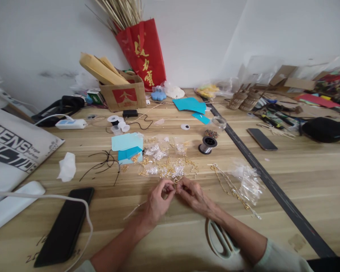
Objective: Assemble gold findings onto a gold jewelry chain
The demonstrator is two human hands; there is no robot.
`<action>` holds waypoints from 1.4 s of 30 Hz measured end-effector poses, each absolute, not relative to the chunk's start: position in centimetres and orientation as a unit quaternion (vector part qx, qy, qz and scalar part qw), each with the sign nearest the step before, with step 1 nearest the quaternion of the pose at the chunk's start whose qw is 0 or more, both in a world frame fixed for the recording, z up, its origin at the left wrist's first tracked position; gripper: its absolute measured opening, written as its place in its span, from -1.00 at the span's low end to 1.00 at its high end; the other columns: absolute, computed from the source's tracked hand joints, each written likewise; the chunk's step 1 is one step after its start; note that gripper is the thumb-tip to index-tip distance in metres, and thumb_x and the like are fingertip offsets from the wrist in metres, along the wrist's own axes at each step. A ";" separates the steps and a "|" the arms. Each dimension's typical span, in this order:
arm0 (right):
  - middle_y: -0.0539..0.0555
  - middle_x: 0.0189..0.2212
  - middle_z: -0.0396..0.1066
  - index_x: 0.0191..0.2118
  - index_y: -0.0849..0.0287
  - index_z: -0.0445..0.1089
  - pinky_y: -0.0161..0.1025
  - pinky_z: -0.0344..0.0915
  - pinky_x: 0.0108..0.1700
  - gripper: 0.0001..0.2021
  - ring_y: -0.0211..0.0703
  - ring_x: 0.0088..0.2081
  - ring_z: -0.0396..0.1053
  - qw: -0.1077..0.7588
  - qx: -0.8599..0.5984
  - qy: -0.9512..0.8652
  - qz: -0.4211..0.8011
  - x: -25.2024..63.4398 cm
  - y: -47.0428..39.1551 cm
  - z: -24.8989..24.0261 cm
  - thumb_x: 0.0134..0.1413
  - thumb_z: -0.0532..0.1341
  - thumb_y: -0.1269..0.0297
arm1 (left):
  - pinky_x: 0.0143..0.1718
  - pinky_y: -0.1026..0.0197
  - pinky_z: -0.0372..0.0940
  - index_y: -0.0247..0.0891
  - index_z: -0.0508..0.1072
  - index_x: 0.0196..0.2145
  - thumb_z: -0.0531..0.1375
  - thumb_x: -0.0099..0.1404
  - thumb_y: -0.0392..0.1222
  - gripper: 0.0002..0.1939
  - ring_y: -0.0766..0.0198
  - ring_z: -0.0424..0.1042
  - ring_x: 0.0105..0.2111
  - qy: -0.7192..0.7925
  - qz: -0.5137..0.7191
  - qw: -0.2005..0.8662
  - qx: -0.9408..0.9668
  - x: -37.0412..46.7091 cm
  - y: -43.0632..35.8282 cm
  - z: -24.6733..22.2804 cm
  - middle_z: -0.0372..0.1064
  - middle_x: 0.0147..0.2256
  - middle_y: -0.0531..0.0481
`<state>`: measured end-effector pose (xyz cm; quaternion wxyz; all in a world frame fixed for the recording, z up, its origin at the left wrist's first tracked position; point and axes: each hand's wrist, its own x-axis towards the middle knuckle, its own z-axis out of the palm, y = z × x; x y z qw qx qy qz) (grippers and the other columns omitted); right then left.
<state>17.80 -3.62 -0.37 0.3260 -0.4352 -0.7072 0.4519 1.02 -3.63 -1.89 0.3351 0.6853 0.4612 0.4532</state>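
My left hand [159,199] and my right hand [193,193] meet at the centre, fingertips pinched close together. A small gold ring-like piece [176,181] shows between them at the fingertips; finer detail is too small to tell. From beneath my left hand a thin beaded chain [134,210] trails to the left on the table. Just beyond the fingers lie loose silver beads [178,170] and gold beads [166,172]. Scissors with pale green handles [221,241] rest partly under my right forearm.
A wire spool [207,144] stands beyond my right hand, with gold chains [229,185] and clear plastic bags [248,183] farther right. A long dark ruler [269,189] crosses the table [308,181]. Black cords [107,162] and a black phone [66,226] lie left.
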 end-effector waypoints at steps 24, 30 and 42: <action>-0.06 -0.53 0.19 -0.37 0.19 0.24 -0.37 0.03 -0.47 -0.84 -0.32 -0.51 0.11 0.311 -0.415 -0.745 0.420 18.2 -3.3 -0.3 0.23 0.07 0.29 | -0.38 0.31 0.35 -0.28 0.46 -0.39 0.10 0.28 -0.38 -0.84 0.30 0.43 -0.42 0.377 0.419 0.180 0.806 0.4 -3.3 -2.2 0.42 -0.43 -0.06; -0.05 -0.52 0.20 -0.36 0.18 0.24 -0.37 0.05 -0.47 -0.86 -0.31 -0.51 0.13 0.321 -0.416 -0.745 0.411 18.2 -3.4 -0.5 0.24 0.06 0.31 | -0.36 0.28 0.32 -0.28 0.46 -0.42 0.11 0.26 -0.38 -0.84 0.28 0.42 -0.42 0.391 0.412 0.240 0.787 0.4 -3.3 -2.1 0.41 -0.44 -0.06; -0.01 -0.46 0.25 -0.35 0.18 0.24 -0.34 0.10 -0.42 -0.88 -0.29 -0.47 0.18 0.345 -0.424 -0.747 0.378 18.1 -3.4 -0.4 0.24 0.06 0.34 | -0.37 0.26 0.25 -0.29 0.50 -0.46 0.17 0.20 -0.23 -0.86 0.25 0.37 -0.45 0.464 0.354 0.460 0.670 0.3 -2.8 -0.4 0.45 -0.48 -0.02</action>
